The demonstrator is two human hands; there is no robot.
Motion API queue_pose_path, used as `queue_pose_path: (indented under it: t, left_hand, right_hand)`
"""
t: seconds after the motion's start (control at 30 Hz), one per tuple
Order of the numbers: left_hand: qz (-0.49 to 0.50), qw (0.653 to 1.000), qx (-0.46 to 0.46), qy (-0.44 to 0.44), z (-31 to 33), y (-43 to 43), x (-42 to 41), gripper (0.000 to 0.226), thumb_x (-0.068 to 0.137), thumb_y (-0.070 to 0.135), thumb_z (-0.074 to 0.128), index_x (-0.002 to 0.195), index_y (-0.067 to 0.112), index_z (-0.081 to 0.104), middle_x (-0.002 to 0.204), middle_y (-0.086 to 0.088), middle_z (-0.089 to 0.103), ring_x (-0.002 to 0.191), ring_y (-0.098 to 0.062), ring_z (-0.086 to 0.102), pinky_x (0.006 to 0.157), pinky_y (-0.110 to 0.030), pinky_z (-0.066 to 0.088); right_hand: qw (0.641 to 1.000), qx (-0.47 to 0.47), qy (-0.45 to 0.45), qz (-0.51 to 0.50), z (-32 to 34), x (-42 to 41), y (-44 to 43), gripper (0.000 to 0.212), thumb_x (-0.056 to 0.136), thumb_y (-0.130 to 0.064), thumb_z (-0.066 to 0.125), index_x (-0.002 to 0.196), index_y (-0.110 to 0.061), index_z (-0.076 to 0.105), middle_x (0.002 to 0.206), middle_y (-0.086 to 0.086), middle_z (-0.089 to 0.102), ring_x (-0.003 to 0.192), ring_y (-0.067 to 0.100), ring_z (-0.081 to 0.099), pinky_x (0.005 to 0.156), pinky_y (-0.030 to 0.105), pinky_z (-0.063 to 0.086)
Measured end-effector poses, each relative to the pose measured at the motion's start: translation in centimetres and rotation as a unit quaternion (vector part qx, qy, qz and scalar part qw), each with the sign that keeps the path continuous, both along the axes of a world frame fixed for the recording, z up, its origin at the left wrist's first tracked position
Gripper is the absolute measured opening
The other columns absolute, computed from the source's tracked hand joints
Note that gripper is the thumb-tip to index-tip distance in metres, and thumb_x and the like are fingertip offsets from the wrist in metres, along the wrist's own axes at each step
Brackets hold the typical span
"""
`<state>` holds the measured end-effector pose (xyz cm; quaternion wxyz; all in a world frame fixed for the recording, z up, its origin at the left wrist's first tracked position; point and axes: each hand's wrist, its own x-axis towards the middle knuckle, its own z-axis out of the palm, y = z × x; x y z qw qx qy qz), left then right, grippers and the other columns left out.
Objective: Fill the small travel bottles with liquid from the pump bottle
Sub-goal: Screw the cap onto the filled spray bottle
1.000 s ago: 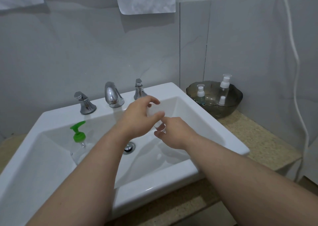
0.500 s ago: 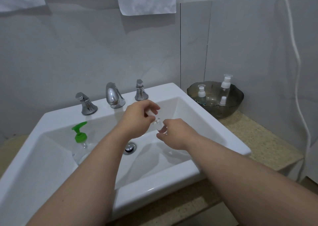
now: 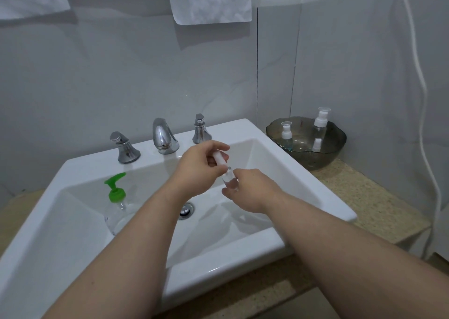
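Note:
Over the white sink (image 3: 303,175), my right hand (image 3: 252,190) grips a small clear travel bottle (image 3: 229,181) by its body. My left hand (image 3: 199,167) pinches the bottle's white spray cap (image 3: 220,159), which sits tilted at the bottle's neck; whether it is joined to the neck I cannot tell. A clear pump bottle with a green pump head (image 3: 116,190) stands inside the basin at the left, apart from both hands.
A dark glass bowl (image 3: 323,158) on the speckled counter at the right holds three small white-capped bottles (image 3: 320,124). Chrome faucet (image 3: 164,136) and two handles stand behind the basin. A white cord (image 3: 422,80) hangs down the right wall. White cloths hang above.
My left hand was open above the bottle; it has come down and closed its fingers on the white cap. My right hand has kept the bottle nearly still.

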<state>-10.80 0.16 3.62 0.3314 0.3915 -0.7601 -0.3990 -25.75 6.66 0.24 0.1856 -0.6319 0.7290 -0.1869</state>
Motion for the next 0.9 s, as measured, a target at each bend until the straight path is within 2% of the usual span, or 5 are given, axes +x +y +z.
queue_pose_path:
  t: [0.13, 0.4, 0.6, 0.73, 0.9]
  left_hand:
    - [0.048, 0.999, -0.023, -0.010, -0.3, -0.3, -0.1, 0.028, 0.085, 0.015, 0.085, 0.106, 0.028, 0.071, 0.087, 0.005, 0.073, 0.080, -0.009, 0.071, 0.074, -0.029, 0.055]
    - [-0.020, 0.999, 0.004, 0.029, 0.4, -0.7, 0.9, 0.028, 0.086, -0.001, 0.081, 0.103, 0.021, 0.075, 0.097, -0.019, 0.078, 0.097, -0.033, 0.076, 0.096, -0.045, 0.060]
    - [0.020, 0.999, -0.047, -0.005, -0.4, -1.1, 0.4, 0.029, 0.085, 0.015, 0.086, 0.108, 0.029, 0.075, 0.074, 0.007, 0.072, 0.067, -0.006, 0.064, 0.072, -0.025, 0.052]
    - [0.024, 0.999, -0.040, -0.011, -0.9, -1.3, 0.2, 0.037, 0.084, 0.018, 0.087, 0.117, 0.027, 0.071, 0.075, 0.008, 0.070, 0.068, -0.003, 0.063, 0.070, -0.018, 0.048]
    - [0.039, 0.998, -0.051, -0.022, -0.8, -1.0, 0.0, 0.033, 0.090, 0.038, 0.079, 0.120, 0.033, 0.066, 0.089, 0.015, 0.078, 0.087, 0.005, 0.069, 0.078, -0.015, 0.048]
  right_hand:
    - [1.000, -0.007, -0.001, 0.002, 0.1, 0.0, 0.1, 0.024, 0.096, -0.049, 0.056, 0.099, -0.026, 0.053, 0.113, -0.011, 0.065, 0.104, 0.019, 0.061, 0.086, 0.038, 0.052]
    - [0.993, 0.001, -0.110, 0.033, 0.2, 0.2, 0.3, 0.032, 0.094, -0.046, 0.064, 0.077, -0.022, 0.051, 0.078, -0.007, 0.054, 0.072, 0.013, 0.053, 0.067, 0.030, 0.042]
    - [0.992, -0.063, -0.109, 0.008, 0.5, 0.2, 0.2, 0.037, 0.088, -0.045, 0.071, 0.093, -0.009, 0.067, 0.089, 0.003, 0.065, 0.083, 0.021, 0.061, 0.070, 0.031, 0.047]
    - [0.991, -0.067, -0.117, -0.008, 0.4, 0.1, 0.3, 0.026, 0.089, -0.034, 0.072, 0.103, -0.015, 0.062, 0.085, -0.015, 0.054, 0.076, 0.003, 0.054, 0.063, 0.020, 0.039]
    - [0.993, -0.059, -0.105, -0.014, 0.3, 0.2, 0.2, 0.023, 0.086, -0.031, 0.069, 0.101, -0.021, 0.053, 0.097, -0.008, 0.058, 0.082, 0.011, 0.056, 0.063, 0.024, 0.041]
